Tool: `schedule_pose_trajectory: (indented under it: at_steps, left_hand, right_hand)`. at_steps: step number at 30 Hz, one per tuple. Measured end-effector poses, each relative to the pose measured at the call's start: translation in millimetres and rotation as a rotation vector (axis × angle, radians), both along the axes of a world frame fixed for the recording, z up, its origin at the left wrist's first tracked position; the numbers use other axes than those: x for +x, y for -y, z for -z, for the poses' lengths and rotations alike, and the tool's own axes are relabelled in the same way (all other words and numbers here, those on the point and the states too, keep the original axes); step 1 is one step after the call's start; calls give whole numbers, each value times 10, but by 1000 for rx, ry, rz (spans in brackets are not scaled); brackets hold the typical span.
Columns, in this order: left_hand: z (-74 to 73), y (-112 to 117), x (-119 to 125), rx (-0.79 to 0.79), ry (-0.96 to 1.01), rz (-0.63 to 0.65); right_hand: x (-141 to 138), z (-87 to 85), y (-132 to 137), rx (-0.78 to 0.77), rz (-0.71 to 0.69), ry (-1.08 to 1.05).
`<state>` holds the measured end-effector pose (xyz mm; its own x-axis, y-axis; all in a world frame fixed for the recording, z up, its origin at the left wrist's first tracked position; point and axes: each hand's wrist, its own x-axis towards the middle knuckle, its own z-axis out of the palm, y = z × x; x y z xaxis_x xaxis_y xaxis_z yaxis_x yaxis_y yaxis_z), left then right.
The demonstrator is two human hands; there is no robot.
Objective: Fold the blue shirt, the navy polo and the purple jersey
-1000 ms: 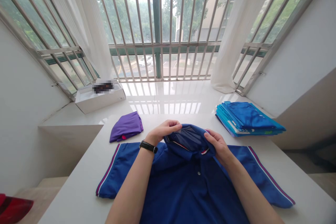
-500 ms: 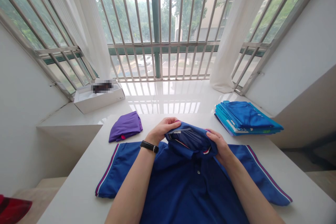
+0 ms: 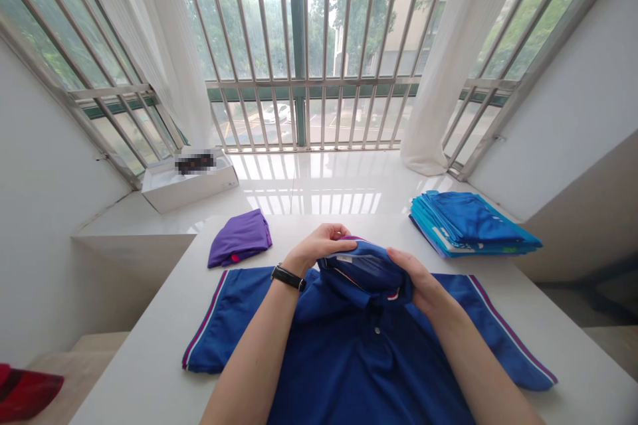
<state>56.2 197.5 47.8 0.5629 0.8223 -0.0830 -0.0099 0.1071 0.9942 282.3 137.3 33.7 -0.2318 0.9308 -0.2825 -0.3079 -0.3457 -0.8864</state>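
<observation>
The left hand (image 3: 321, 246) has slid inward along the collar (image 3: 371, 250) of the blue shirt (image 3: 369, 365), narrowing the gap to the right hand (image 3: 419, 280). Both pinch the collar's edge, holding it raised while the sleeves (image 3: 214, 319) lie spread on the counter (image 3: 144, 358). The shorter stretch between them probably gives closer control of the gaping collar.

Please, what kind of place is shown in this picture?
Probably a room in a home: there is a barred bay window, white curtains, and a white table with a blue shirt laid out.
</observation>
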Motion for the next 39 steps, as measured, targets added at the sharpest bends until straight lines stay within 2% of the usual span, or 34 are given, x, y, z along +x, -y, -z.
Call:
schedule_pose_trajectory:
  at_steps: [6,13,21,27,30,34,37,39]
  left_hand:
    - [4,9,-22,23,-26,4]
    - [90,0,-229,-14,20,253]
    - [208,-22,-119,-116,215,132]
    - [120,22,-6,-161,273,90]
    - [18,56,-2,-138,210,114]
    - [-109,87,-22,-63,52,229]
    - [-129,87,29,15,-60,277]
    - [-111,74,86,120,-124,228]
  right_hand:
    - [38,7,-1,60,74,-34]
    - [111,49,-38,93,244,-96]
    - [101,72,-65,-14,271,-151]
    - [134,64,-116,36,261,-126]
    - [275,66,-110,48,201,-81]
    - [430,81,-37,49,14,34]
    - [372,80,3,48,-167,112]
    - [282,76,3,49,-210,120]
